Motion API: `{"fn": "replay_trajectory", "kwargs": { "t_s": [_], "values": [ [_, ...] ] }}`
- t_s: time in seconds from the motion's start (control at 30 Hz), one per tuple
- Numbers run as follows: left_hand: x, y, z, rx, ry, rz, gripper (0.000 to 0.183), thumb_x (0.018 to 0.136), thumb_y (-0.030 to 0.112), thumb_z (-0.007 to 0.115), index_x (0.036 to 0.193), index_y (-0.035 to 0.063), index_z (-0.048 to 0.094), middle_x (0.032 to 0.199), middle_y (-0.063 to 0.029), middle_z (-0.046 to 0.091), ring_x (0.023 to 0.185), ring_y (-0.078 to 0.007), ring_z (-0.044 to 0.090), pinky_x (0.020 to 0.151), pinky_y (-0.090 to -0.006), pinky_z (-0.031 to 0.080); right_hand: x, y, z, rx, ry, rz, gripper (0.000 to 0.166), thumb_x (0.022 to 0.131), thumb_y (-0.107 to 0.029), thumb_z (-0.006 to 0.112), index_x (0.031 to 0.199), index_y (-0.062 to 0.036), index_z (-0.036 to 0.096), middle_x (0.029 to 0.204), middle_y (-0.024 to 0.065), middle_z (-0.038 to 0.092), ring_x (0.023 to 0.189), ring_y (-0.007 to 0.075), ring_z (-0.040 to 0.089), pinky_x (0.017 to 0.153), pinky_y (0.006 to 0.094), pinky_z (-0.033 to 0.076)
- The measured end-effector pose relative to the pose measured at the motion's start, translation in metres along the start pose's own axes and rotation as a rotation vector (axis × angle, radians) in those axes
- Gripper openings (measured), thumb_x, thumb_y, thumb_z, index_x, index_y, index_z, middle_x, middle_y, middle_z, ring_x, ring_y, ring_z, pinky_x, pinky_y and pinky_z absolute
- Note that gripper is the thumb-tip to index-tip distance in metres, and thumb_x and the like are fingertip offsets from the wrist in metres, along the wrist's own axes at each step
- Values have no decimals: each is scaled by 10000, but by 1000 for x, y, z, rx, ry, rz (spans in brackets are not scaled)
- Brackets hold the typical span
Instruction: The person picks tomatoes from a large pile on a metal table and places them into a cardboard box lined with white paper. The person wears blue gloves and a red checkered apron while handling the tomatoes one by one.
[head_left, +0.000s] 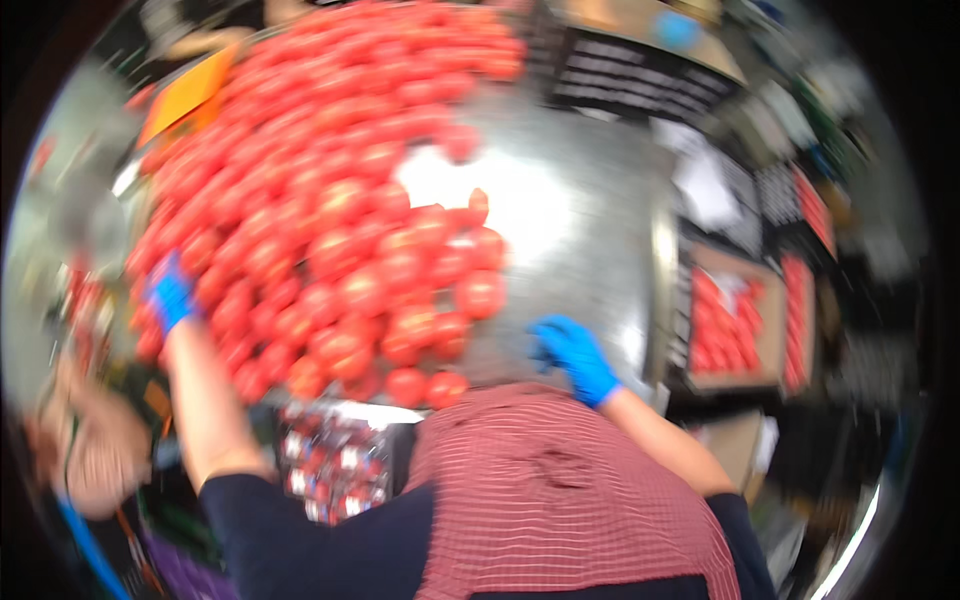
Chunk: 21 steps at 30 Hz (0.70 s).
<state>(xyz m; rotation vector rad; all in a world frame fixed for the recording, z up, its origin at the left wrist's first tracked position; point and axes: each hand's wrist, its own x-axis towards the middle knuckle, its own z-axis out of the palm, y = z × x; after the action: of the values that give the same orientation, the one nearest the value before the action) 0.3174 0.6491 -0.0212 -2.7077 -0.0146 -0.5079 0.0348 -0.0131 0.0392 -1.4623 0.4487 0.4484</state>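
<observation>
A wide heap of red tomatoes (322, 247) covers the left and far side of a metal table (592, 187). My left hand (172, 294), in a blue glove, reaches to the left edge of the heap and lies against tomatoes there. Blur hides whether its fingers grip one. My right hand (574, 356), also blue-gloved, is over the bare metal near the table's front edge, right of the nearest tomatoes. Its fingers are loosely bent and apart from the thumb, and I see nothing between them.
A cardboard box (772, 330) of red produce stands right of the table. A black crate (645, 71) sits at the far right corner, an orange box (187, 94) at the far left. Clear packs (330, 461) of dark red produce lie below the front edge. People are partly visible at left.
</observation>
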Motion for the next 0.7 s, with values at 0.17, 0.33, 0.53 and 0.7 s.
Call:
{"fn": "replay_trajectory", "kwargs": {
  "t_s": [0.17,0.33,0.53,0.7],
  "values": [
    [37,-9,65,-118,-343,-303,381,974,245,459,1328,126,532,1147,-144,653,789,-270,664,633,-401,526,-2,13,-16,61,0,3,281,938,-309,561,1066,-63,604,866,66,617,756,142,598,636,304,515],
    [26,56,-3,-652,-98,-530,379,977,243,477,1314,82,541,1151,-144,647,841,-252,642,702,-372,512,-16,28,-43,123,88,-30,274,943,-290,568,1062,-45,605,853,70,621,756,133,602,637,292,519],
    [-15,99,-86,-900,92,-602,385,980,240,498,1298,30,550,1156,-143,641,904,-230,615,784,-336,496,-33,76,-111,132,335,-268,201,941,-220,572,1055,-62,622,825,44,640,710,123,590,634,290,508],
    [-42,130,-116,-1066,115,-603,395,982,238,516,1284,-13,559,1160,-143,635,956,-211,593,853,-306,482,-76,94,-231,-55,717,-440,197,913,-166,607,1088,-77,631,826,80,645,721,119,598,670,273,502]
  ]
}}
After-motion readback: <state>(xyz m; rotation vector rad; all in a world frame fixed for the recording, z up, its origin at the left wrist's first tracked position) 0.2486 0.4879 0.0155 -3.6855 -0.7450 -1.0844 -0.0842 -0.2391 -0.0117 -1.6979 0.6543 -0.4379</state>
